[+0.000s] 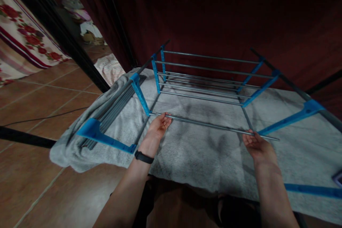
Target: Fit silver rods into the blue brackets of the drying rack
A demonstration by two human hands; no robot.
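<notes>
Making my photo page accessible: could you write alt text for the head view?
A person's left grip and right grip hold a thin grey rod at a blue-and-grey rack on a grey blanket. More rods lie together at frame left.

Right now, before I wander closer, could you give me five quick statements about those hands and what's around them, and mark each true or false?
1. The left hand and the right hand hold the same metal rod. True.
2. The wristband is on the right wrist. False: it is on the left.
3. The blue brackets stand on both sides of the rack. True.
4. The bundle of grey rods lies at the picture's right. False: it lies at the left.
5. The blanket is yellow. False: it is grey.
</notes>
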